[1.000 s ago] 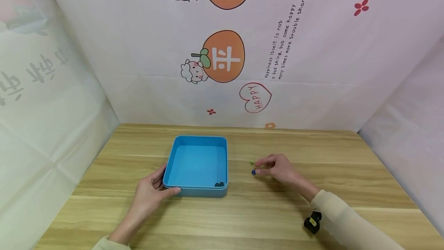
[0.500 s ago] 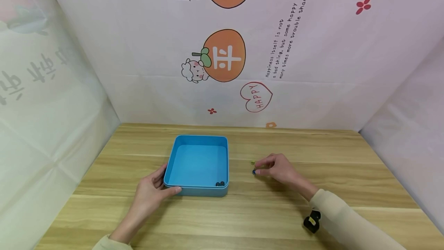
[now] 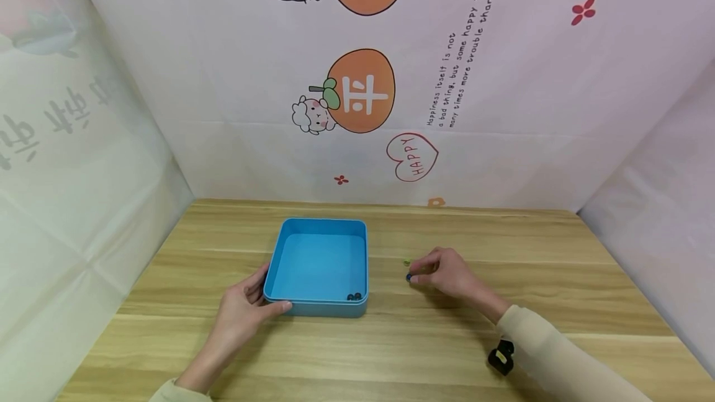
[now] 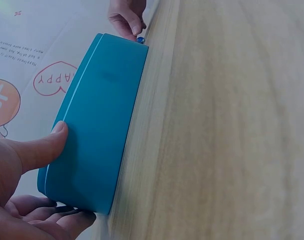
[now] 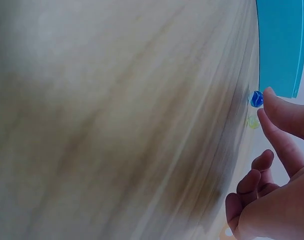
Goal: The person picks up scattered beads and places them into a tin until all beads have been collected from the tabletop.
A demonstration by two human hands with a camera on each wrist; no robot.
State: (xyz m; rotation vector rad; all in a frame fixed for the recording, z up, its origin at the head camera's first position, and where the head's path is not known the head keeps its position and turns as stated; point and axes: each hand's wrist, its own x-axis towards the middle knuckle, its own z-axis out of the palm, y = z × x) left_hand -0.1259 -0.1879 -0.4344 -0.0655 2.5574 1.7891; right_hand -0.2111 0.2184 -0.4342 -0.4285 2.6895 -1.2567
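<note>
My left hand (image 3: 237,315) grips the near left corner of a square blue box (image 3: 315,309), thumb along its front wall and fingers round its left side. Two dark marbles (image 3: 354,296) lie in the box's near right corner. To the right of the box, my right hand (image 3: 449,273) pinches at a blue marble (image 5: 256,99) on the table with thumb and index fingertips; its other fingers are curled. A yellow-green clear marble (image 3: 406,262) lies just behind the blue one, close to the index finger.
The wooden table (image 3: 335,358) meets a white printed cloth (image 3: 251,160) at the back, with more cloth on both sides. A black device with a yellow label (image 3: 501,357) is at the right sleeve's cuff.
The right thumb and index finger have drawn closer together at the blue marble. My left hand and the box stay where they were.
</note>
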